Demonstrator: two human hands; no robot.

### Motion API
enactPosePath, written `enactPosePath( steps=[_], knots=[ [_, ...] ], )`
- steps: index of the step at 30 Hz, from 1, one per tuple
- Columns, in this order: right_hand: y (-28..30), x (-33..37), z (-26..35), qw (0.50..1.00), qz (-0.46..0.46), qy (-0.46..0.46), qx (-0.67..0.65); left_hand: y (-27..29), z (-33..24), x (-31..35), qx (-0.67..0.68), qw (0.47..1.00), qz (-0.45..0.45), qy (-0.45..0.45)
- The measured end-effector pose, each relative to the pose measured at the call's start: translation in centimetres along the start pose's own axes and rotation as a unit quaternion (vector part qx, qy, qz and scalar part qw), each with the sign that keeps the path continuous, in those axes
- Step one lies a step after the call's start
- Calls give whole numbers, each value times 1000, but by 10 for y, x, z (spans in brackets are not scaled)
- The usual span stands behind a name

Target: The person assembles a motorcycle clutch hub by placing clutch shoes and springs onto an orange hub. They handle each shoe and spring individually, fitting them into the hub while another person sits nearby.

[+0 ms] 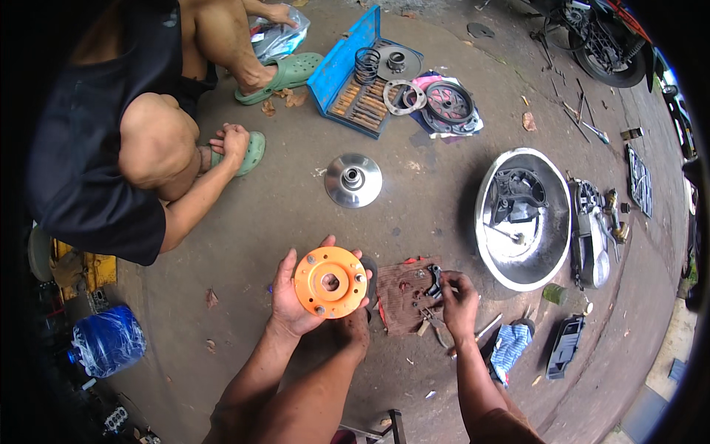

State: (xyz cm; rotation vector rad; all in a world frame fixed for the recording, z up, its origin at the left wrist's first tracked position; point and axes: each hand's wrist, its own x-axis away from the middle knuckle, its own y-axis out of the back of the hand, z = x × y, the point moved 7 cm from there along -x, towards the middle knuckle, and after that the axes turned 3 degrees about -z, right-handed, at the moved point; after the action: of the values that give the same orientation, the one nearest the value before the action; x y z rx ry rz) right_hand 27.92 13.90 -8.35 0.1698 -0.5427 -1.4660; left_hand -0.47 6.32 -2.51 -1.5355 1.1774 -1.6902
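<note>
An orange round metal plate (312,284) with a hole in its centre and three studs rests on the palm of my left hand (287,303), fingers curled round its edge. My right hand (460,300) reaches down to a brown cloth (399,314) on the ground, its fingers closed at a small dark curved metal part (435,280). Small loose parts and pliers (436,327) lie by that hand. Ahead of my left hand sits a shiny metal disc (353,181) with a raised hub.
A steel basin (484,244) holding a dark casing stands to the right. A blue toolbox (347,66) lies open at the back, beside a spring (367,65) and a black pulley wheel (450,102). Another person (96,163) squats at the left. A blue water jug (111,342) lies at lower left.
</note>
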Motion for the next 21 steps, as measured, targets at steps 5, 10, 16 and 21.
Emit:
enactPosePath(
  steps=[5,10,16,21],
  knots=[
    [13,-2,-14,999,2,-24,21,-4,0,2,-23,1000,-5,5],
    [9,-5,-9,999,25,-47,6,-10,-5,0,-2,1000,1,1],
    [-8,-12,6,999,32,-23,-1,-14,-13,-3,-6,1000,13,-12],
    [-16,-15,15,998,50,-35,-23,-15,-14,-3,-24,1000,7,-14]
  ],
)
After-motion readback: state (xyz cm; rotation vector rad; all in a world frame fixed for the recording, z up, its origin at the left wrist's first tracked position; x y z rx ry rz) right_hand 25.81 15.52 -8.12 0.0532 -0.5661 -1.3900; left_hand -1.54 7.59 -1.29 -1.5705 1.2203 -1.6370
